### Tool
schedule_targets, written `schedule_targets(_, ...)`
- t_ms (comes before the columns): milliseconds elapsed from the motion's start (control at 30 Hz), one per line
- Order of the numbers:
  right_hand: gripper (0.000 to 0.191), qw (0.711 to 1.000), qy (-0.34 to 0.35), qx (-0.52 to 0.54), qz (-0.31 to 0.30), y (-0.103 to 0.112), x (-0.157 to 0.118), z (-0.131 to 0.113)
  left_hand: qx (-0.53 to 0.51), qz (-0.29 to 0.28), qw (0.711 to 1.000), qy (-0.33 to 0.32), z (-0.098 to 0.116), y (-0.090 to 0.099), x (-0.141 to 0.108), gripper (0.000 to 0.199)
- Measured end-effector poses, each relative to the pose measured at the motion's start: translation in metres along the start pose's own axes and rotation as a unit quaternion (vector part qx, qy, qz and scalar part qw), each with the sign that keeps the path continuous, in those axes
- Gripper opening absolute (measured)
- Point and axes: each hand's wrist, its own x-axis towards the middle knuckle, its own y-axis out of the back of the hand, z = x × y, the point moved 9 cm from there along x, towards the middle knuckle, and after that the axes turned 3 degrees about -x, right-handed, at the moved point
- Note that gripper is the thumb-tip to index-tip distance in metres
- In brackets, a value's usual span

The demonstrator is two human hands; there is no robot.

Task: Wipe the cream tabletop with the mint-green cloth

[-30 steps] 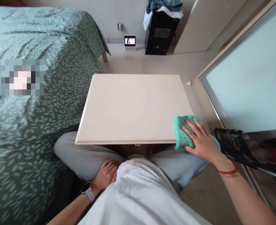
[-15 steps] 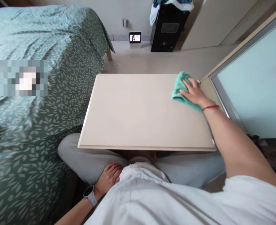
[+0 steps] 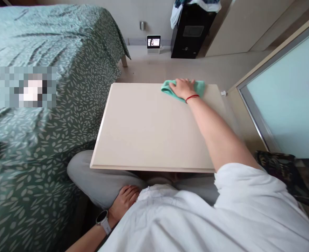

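A green cloth (image 3: 200, 88) lies bunched on the far edge of the cream tabletop (image 3: 149, 129), right of its middle. My right hand (image 3: 183, 88), with a red string at the wrist, presses down on this cloth and grips it, the fingers pointing left and away from me. The cloth sticks out on both sides of the hand. My left hand (image 3: 126, 200) rests on my thigh in front of the table, its fingers laid flat and holding nothing. A watch (image 3: 103, 220) is on that wrist.
On the left stands a bed (image 3: 73, 84) with a leaf-patterned green cover. A small screen (image 3: 153, 42) and a black cabinet (image 3: 190, 35) stand by the far wall. A frosted glass panel (image 3: 288, 94) rises along the right. Dark fabric (image 3: 277, 171) is at the lower right.
My right hand has slid the green cloth leftward along the far part of the tabletop, from the right-hand corner towards the middle. My left hand stays on the thigh.
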Motion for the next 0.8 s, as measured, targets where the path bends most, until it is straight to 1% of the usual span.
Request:
schedule_targets(133,0.063,0.995,0.098,0.022,0.005,-0.014,0.005,-0.114,0.014,0.017,1.0,-0.008,0.003,0.003,0.0,0.038)
schedule_targets(200,0.066,0.989,0.146,0.036,0.003,-0.019,0.006,-0.165,0.013,0.024,1.0,-0.008,0.003,0.004,0.001,0.038)
schedule_targets(267,0.066,0.982,0.184,0.048,-0.009,-0.022,0.006,-0.206,0.009,0.028,1.0,-0.007,0.003,0.005,0.003,0.038)
schedule_targets(333,0.068,0.972,0.224,0.06,-0.028,-0.022,0.004,-0.238,0.009,0.029,1.0,-0.005,0.003,0.006,0.004,0.039)
schedule_targets(433,0.076,0.948,0.306,0.072,-0.057,-0.022,-0.004,-0.275,0.012,0.037,0.999,-0.008,0.005,0.008,0.005,0.039)
schedule_targets(500,0.078,0.929,0.355,0.071,-0.074,-0.023,-0.012,-0.292,0.008,0.031,0.999,-0.002,0.004,0.008,0.004,0.04)
schedule_targets(567,0.075,0.919,0.382,0.068,-0.076,-0.024,-0.018,-0.301,0.005,0.021,1.0,0.005,0.003,0.006,0.003,0.041)
schedule_targets(667,0.071,0.907,0.412,0.066,-0.058,-0.024,-0.031,-0.31,0.003,0.014,1.0,0.004,0.003,0.004,0.002,0.042)
schedule_targets(733,0.066,0.892,0.446,0.058,-0.049,-0.024,-0.048,-0.32,0.001,0.016,1.0,0.004,0.003,0.005,0.002,0.042)
schedule_targets(800,0.06,0.87,0.489,0.041,-0.042,-0.024,-0.076,-0.333,-0.005,0.013,1.0,0.006,0.002,0.005,0.002,0.042)
